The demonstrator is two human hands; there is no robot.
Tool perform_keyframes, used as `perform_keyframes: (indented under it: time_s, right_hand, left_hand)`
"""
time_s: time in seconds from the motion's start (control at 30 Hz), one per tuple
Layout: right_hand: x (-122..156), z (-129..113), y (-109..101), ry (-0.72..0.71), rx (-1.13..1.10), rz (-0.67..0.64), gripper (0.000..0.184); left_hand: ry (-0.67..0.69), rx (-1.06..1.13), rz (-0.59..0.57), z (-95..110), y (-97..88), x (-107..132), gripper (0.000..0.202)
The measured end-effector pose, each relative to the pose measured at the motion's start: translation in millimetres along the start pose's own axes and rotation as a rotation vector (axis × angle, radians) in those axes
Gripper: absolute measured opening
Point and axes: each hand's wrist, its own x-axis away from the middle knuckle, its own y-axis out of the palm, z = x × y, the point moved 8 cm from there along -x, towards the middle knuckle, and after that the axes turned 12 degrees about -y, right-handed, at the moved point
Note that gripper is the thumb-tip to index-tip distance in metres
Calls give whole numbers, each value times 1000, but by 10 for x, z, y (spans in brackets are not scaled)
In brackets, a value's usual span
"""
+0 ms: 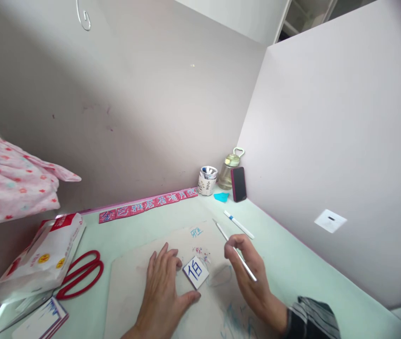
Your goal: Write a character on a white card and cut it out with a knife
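We judged lettering in hand: right grip pinched pen, left grip spread empty beside card; another stroke required turning tip cardward.

Pinching a slim white pen in the right hand, here at three o'clock from the lettered tile, and aiming its tip at eleven! Spreading the left hand over the marked board at nine, curving thumb and forefinger just beside the tile. And spotting pink character tiles lined up at eleven, a cup at twelve, a phone at one, red-handled scissors at nine.
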Motion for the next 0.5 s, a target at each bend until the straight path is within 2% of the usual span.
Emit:
perform_keyframes:
  time_s: [0.03, 0.2, 0.4, 0.5]
  right_hand:
    - [21, -45, 60, -13, -25, -38, 14]
    - [96, -164, 297, -92, -125, -218, 31]
    - [208, 98, 403, 40, -186, -239, 26]
    - [220, 150, 422, 86, -232, -263, 25]
  left_hand:
    - [2, 0, 3, -3, 1, 1, 37]
    - [20, -4, 13, -30, 30, 12, 36]
    - [66, -22, 55, -53, 53, 29, 40]
    - [92, -41, 78, -48, 57, 33, 43]
